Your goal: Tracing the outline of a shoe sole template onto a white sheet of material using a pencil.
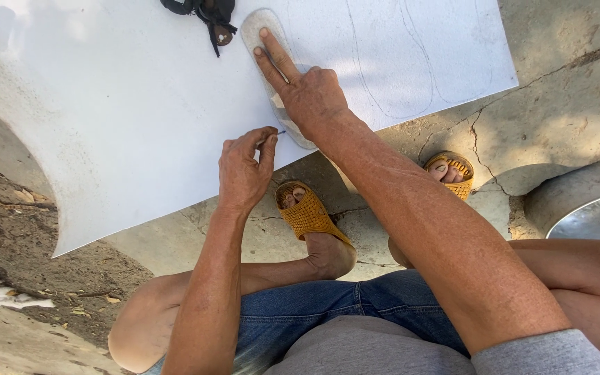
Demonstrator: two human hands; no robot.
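Your right hand (308, 94) lies flat on a pale grey, sole-shaped template (267, 69), fingers extended along its length and pressing it down onto a large white sheet of board (119, 118). Nothing is gripped there: open palm, weight on top.

Your left hand (243, 170) has thumb and forefinger pressed together, pinching a thin dark pen or pencil (277, 133). Its tip sits on the white sheet just beside the heel end of the template, close to your right wrist. Only a short bit of it shows.

The template lies near the sheet's near edge, toe end pointing away from you, heel end near the sheet's edge.

Faint curved outlines (390, 62), drawn in thin line, are on the sheet to the right of the template.

A black strapped object (203, 14) rests on the sheet at the top edge, just left of the template's toe; I can't tell what it is.

The sheet overhangs cracked concrete ground (564, 104). Your feet in woven yellow-orange sandals (307, 215) are below the sheet's edge. A round metal basin (585, 208) sits at right, partly cut off.
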